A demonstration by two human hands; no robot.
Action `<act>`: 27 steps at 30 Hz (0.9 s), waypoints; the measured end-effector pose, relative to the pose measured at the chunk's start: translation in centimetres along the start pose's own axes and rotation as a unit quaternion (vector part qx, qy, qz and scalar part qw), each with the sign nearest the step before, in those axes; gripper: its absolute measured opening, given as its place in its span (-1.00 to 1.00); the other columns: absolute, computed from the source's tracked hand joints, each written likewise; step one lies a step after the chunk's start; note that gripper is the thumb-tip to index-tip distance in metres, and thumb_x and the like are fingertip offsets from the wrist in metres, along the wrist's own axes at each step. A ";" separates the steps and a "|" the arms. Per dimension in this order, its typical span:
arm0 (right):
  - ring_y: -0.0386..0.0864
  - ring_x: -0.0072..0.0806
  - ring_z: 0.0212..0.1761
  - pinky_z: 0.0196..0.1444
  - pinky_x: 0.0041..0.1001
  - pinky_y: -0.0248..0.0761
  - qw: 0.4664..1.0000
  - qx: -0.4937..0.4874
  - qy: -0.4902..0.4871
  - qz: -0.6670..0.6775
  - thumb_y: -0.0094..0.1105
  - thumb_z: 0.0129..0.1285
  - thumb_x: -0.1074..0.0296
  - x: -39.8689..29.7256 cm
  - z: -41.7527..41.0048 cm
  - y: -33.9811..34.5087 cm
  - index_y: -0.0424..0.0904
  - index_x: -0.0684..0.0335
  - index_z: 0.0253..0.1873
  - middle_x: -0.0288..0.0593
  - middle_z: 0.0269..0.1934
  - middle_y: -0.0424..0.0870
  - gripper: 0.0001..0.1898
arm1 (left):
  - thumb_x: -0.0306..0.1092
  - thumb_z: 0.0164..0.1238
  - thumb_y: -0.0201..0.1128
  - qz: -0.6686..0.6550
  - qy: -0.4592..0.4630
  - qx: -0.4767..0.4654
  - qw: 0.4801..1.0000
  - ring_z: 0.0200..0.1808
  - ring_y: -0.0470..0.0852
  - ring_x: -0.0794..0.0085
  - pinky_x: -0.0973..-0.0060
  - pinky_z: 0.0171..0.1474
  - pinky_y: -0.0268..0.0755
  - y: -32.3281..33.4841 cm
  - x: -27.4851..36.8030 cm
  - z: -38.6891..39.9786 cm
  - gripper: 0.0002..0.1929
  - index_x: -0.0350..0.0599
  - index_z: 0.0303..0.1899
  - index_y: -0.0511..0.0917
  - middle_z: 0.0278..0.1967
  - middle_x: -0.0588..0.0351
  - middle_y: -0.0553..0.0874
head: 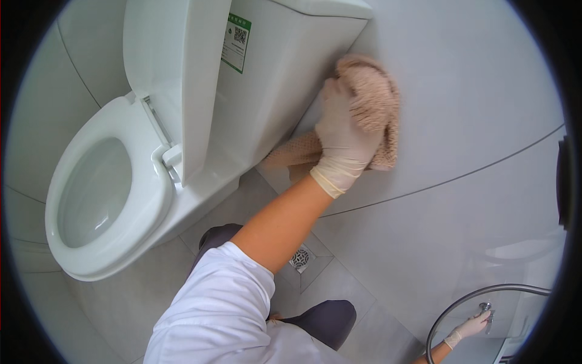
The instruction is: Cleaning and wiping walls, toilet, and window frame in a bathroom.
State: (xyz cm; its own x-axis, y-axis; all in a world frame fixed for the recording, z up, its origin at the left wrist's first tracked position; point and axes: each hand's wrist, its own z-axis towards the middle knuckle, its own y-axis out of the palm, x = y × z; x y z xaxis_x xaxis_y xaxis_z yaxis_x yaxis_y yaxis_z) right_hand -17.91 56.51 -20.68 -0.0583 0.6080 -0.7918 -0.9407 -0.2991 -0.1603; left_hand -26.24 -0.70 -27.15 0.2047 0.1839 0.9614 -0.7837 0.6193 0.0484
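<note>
My left hand [348,123], in a pale translucent disposable glove, is pressed on a beige fluffy cloth [373,91] against the grey tiled wall [450,113], beside the toilet tank [291,59]. Part of the cloth hangs below the wrist, and its upper part is blurred. At the lower right, my right hand [473,325], gloved as well, grips a small chrome wall fitting [485,308]; its fingers are small in view. The white toilet seat [57,200] is down over the bowl, while the lid [154,54] stands raised against the tank side.
A grey flexible hose [459,302] curves in front of my right forearm. Between my knees and the wall lies a square metal floor drain [301,258]. A dark object [563,182] is at the right rim. The tank bears a green-edged label [236,43].
</note>
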 end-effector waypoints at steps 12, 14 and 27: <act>0.20 -0.64 -0.49 -0.50 -0.56 0.08 0.996 0.023 -0.062 -0.066 0.05 0.41 -0.02 1.1 0.3 0.3 0.55 0.38 -0.20 -0.33 -0.41 0.39 -0.55 | -0.24 0.27 0.23 0.058 -0.088 0.005 0.994 0.22 0.48 0.13 0.30 0.25 0.33 -1.9 -5.0 -4.1 -0.47 -0.14 0.25 0.34 0.17 -0.03 0.51; 0.18 -0.64 -0.50 -0.50 -0.57 0.07 0.998 -0.001 -0.038 -0.046 0.05 0.41 -0.02 0.6 -0.1 0.2 0.52 0.36 -0.21 -0.34 -0.42 0.37 -0.56 | -0.29 0.05 0.27 0.006 0.250 0.051 0.967 -0.01 0.54 0.00 0.14 -0.11 0.48 -2.0 0.0 -0.8 -0.58 -0.13 -0.01 0.47 -0.08 -0.04 0.58; 0.06 -0.71 -0.62 -0.62 -0.57 -0.08 1.000 -0.007 0.017 -0.002 0.03 0.42 0.00 0.1 0.0 -0.3 0.50 0.26 -0.20 -0.47 -0.53 0.22 -0.63 | -0.33 0.08 0.43 0.020 0.160 0.065 0.985 0.14 0.51 0.28 0.44 0.15 0.44 -1.3 -5.1 -1.2 -0.36 -0.12 0.20 0.32 0.10 0.07 0.50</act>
State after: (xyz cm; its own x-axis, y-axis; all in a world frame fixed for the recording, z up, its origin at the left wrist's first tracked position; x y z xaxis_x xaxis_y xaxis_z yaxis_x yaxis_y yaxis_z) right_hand -17.61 56.63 -20.71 -0.0426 0.5834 -0.8111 -0.9358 -0.3077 -0.1722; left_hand -25.55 -1.54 -32.40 0.3311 0.4504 0.8292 -0.8585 0.5084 0.0667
